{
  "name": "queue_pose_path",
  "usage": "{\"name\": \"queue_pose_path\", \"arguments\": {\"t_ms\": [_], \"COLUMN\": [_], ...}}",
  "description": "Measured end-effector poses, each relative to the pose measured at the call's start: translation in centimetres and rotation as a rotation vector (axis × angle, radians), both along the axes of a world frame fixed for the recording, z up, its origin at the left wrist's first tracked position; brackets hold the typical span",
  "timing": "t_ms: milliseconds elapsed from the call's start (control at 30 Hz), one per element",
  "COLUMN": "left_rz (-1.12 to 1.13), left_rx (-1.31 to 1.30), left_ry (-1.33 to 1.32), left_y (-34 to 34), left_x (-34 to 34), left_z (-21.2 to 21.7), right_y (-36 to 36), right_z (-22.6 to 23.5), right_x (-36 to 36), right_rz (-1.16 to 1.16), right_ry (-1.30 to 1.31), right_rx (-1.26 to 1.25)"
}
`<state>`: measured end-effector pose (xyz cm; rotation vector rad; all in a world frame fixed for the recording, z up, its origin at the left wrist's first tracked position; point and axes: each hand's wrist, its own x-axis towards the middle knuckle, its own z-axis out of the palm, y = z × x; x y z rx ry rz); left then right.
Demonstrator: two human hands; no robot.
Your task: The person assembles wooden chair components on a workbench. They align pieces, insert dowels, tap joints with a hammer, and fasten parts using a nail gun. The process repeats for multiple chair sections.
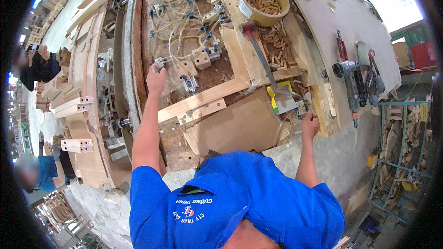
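Note:
My left hand reaches to the left side of the wooden jig, its fingers closed around a small metal pneumatic cylinder. Clear air tubes with blue fittings loop across the jig to other cylinders and a drilled wooden block. Down at the right corner, my right hand has its fingers closed at a small metal air valve with tubing. A wooden rail crosses the jig's near side. Beside it lies a drilled wooden piece, partly over a cardboard sheet.
A yellow tub holds wooden dowels; loose dowels lie below it. A red-headed hammer rests on the frame. At right are an air driver and pliers. Drilled wooden parts sit left. Two people are beyond.

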<state>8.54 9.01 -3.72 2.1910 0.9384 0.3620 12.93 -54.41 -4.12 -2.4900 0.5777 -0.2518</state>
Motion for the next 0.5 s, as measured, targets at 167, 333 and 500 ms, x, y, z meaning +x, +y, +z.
{"name": "queue_pose_path", "arguments": {"t_ms": [167,333,500], "left_rz": [0.013,0.025,-0.020], "left_rx": [0.132,0.005,0.196], "left_ry": [0.051,0.022,-0.059], "left_y": [0.2,0.0,1.6], "left_x": [0.2,0.9,-0.2], "left_z": [0.6,0.6,1.1], "right_y": [-0.5,-2.8,-0.4], "right_z": [-1.1,-1.6,-0.3], "right_x": [0.3,-0.1,-1.2], "right_rz": [-0.066,-0.115,-0.279], "right_ry": [0.000,-0.026,0.115], "right_rx": [0.051,0.292,0.692]}}
